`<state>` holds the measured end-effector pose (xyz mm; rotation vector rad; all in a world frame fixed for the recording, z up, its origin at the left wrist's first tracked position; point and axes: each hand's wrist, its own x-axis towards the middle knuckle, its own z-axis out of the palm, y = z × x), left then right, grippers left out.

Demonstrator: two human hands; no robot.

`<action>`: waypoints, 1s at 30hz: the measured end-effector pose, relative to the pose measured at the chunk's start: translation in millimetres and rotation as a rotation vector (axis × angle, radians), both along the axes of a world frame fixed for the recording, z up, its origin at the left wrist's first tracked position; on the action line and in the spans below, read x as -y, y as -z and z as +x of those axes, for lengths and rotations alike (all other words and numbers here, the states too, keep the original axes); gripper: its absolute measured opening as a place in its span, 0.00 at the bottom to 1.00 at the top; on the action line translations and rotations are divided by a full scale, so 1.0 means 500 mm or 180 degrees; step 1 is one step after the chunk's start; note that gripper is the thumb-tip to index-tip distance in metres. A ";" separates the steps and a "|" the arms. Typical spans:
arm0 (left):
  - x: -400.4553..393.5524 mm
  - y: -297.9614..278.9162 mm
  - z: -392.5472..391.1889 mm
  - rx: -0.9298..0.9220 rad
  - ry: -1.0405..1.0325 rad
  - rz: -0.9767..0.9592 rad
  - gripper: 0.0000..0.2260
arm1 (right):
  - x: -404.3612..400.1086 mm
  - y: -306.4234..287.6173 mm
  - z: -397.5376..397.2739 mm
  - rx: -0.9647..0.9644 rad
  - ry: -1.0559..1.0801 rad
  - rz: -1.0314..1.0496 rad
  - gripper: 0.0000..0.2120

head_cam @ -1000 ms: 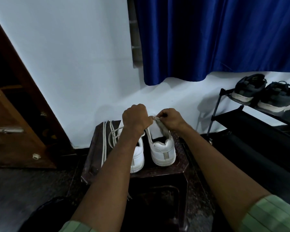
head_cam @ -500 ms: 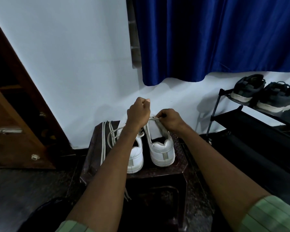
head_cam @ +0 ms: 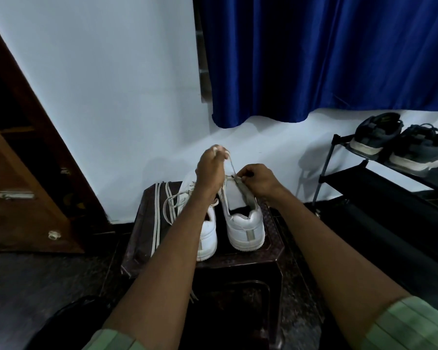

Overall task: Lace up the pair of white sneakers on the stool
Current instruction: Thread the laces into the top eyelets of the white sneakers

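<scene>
Two white sneakers stand heel-towards-me on a dark brown stool (head_cam: 271, 253). The right sneaker (head_cam: 245, 226) has its tongue open. My left hand (head_cam: 210, 170) is raised above it and pinches the end of a white lace (head_cam: 230, 165) that runs taut down to the shoe's eyelets. My right hand (head_cam: 257, 180) pinches the right edge of the shoe's opening by the eyelets. The left sneaker (head_cam: 208, 236) is largely hidden behind my left forearm. A loose lace (head_cam: 171, 205) trails from it over the stool.
White cords (head_cam: 157, 218) lie along the stool's left side. A black shoe rack (head_cam: 379, 178) at the right holds a pair of dark sandals (head_cam: 400, 145). A blue curtain (head_cam: 326, 59) hangs over the white wall. A brown wooden door (head_cam: 23, 188) stands at the left.
My left hand has risen from beside the right hand, drawing the lace upward and taut. My right hand has stayed at the shoe's opening.
</scene>
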<state>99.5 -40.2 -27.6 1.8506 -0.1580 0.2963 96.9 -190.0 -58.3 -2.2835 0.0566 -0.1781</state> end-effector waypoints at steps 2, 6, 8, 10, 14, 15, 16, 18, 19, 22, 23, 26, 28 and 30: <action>-0.005 -0.011 -0.003 -0.0077 0.0061 -0.0098 0.14 | 0.001 -0.001 -0.001 -0.0010 -0.0010 -0.0007 0.10; -0.011 -0.002 -0.011 -0.0057 -0.0154 0.1905 0.15 | 0.001 0.002 0.002 0.0040 -0.0015 -0.0052 0.10; -0.006 0.013 -0.013 0.0063 -0.0037 0.2612 0.14 | 0.001 0.005 0.003 0.0054 0.0004 -0.0027 0.08; -0.004 0.020 -0.015 0.0318 -0.0137 0.3205 0.08 | 0.000 0.005 0.002 0.0067 -0.0005 -0.0032 0.06; 0.001 0.026 -0.008 0.0540 -0.0238 0.3149 0.08 | 0.002 0.004 0.001 0.0076 0.0001 0.0000 0.06; 0.005 0.026 -0.006 0.0524 -0.0173 0.2764 0.08 | 0.002 0.005 0.001 0.0078 0.0001 -0.0010 0.07; 0.008 0.023 -0.005 0.0441 -0.0087 0.2167 0.09 | 0.002 0.005 0.002 0.0073 -0.0006 -0.0022 0.08; 0.005 0.002 -0.007 0.0138 0.0138 0.0420 0.12 | 0.003 0.005 0.004 0.0023 -0.0012 -0.0018 0.09; 0.003 -0.006 -0.008 -0.0008 0.0138 -0.0168 0.12 | 0.003 0.005 0.004 -0.0002 -0.0013 0.0004 0.09; -0.012 -0.017 -0.005 -0.0146 -0.0107 0.0512 0.09 | 0.003 0.004 0.005 0.0007 -0.0049 0.0018 0.10; -0.018 -0.012 -0.005 -0.0168 -0.0281 0.1177 0.11 | 0.003 0.005 0.005 0.0004 -0.0043 0.0046 0.10; -0.021 0.009 -0.010 -0.0200 -0.0157 0.2088 0.20 | 0.004 0.007 0.002 -0.0023 -0.0004 0.0159 0.07; -0.016 0.017 -0.007 -0.0017 -0.0186 0.2577 0.16 | 0.003 0.008 0.002 -0.0005 -0.0005 0.0175 0.06; -0.013 0.011 -0.007 0.0159 -0.0342 0.2925 0.08 | 0.001 0.007 0.002 0.0003 -0.0002 0.0166 0.07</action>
